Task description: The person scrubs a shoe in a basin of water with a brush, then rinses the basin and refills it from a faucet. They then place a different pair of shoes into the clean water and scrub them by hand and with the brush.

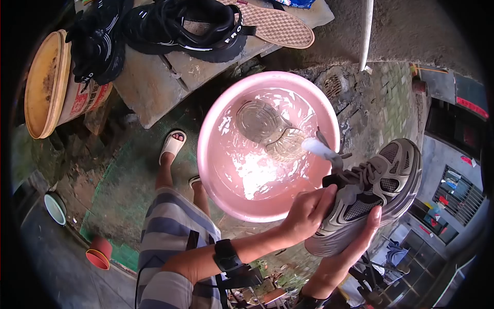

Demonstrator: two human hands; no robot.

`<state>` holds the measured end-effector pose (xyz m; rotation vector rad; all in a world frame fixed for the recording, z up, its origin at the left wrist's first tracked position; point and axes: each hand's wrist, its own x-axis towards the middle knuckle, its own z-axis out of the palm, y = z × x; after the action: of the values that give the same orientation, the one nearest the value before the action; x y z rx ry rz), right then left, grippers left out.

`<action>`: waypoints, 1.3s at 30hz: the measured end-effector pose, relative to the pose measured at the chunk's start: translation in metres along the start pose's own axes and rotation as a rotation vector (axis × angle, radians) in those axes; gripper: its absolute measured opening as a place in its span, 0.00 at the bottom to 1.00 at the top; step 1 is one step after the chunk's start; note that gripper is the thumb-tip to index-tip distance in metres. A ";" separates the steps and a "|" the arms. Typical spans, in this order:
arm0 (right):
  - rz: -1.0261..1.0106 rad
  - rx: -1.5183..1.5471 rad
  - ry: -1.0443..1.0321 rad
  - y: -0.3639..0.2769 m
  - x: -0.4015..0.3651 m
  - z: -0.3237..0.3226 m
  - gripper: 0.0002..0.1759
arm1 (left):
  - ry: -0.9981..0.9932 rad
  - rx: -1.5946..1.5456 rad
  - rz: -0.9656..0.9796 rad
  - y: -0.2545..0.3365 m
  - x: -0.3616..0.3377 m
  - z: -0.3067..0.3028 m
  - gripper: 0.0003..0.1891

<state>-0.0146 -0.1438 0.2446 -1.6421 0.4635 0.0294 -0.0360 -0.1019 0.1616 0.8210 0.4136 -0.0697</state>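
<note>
A grey sneaker (pixel 368 198) with mesh panels and grey laces is held in both hands beside the pink basin (pixel 203 149). My left hand (pixel 310 212) is closed at the shoe's opening, thumb and fingers pinched by its dark collar. My right hand (pixel 355 242) supports the shoe from below and along its side. A whitish, blurred piece (pixel 318 148) sticks out near the laces, over the basin; its kind is unclear. In the basin's water lies another sneaker (pixel 260 121), its patterned sole facing up.
Black sneakers (pixel 185 31) and a tan insole (pixel 278 26) rest on a stone slab (pixel 149 85). A yellowish bucket (pixel 49 85) lies tilted at the left. A red pot (pixel 99 253) and pale bowl (pixel 55 208) stand lower left. A white pipe (pixel 367 36) rises behind the basin.
</note>
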 end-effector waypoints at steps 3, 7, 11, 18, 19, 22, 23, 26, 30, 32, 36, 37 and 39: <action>-0.047 -0.086 -0.028 0.007 -0.008 -0.001 0.34 | 0.087 -0.210 -0.062 0.003 0.000 0.002 0.21; -0.117 -0.209 -0.076 0.020 -0.014 -0.004 0.32 | 0.058 -0.369 -0.160 -0.016 0.001 -0.003 0.20; -0.138 -0.328 -0.155 0.029 -0.015 -0.007 0.31 | -0.035 -0.425 -0.152 -0.033 0.003 -0.010 0.13; -0.178 -0.517 -0.238 0.057 0.000 -0.054 0.34 | -0.027 -0.658 -0.359 -0.060 0.005 -0.024 0.20; -0.106 -0.482 -0.212 0.054 -0.001 -0.057 0.34 | -0.077 -0.436 -0.401 -0.051 0.004 -0.029 0.25; -0.014 -0.409 -0.206 0.045 0.001 -0.064 0.35 | -0.248 -0.502 -0.495 -0.031 0.005 -0.035 0.22; -0.026 -0.409 -0.212 0.043 0.000 -0.066 0.36 | -0.254 -0.590 -0.507 -0.018 0.004 -0.035 0.20; -0.053 -0.300 -0.150 0.042 0.005 -0.073 0.39 | -0.258 -0.509 -0.446 -0.014 0.003 -0.038 0.15; -0.085 -0.502 -0.275 0.040 0.012 -0.072 0.54 | -0.058 -0.448 -0.433 0.002 -0.001 -0.048 0.13; -0.160 -0.673 -0.319 0.043 0.013 -0.077 0.59 | -0.069 -0.342 -0.308 -0.009 0.004 -0.054 0.15; -0.079 -0.675 -0.323 0.044 0.010 -0.081 0.60 | 0.024 -0.276 -0.228 -0.006 0.004 -0.047 0.11; -0.058 -0.654 -0.291 0.045 0.009 -0.080 0.62 | 0.031 -0.291 -0.224 -0.006 0.004 -0.044 0.11; -0.146 -0.680 -0.306 0.045 0.007 -0.077 0.62 | 0.033 -0.301 -0.178 -0.006 0.005 -0.031 0.11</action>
<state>-0.0412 -0.2225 0.2106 -2.2861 0.0902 0.3574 -0.0435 -0.0831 0.1368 0.4878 0.5141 -0.1557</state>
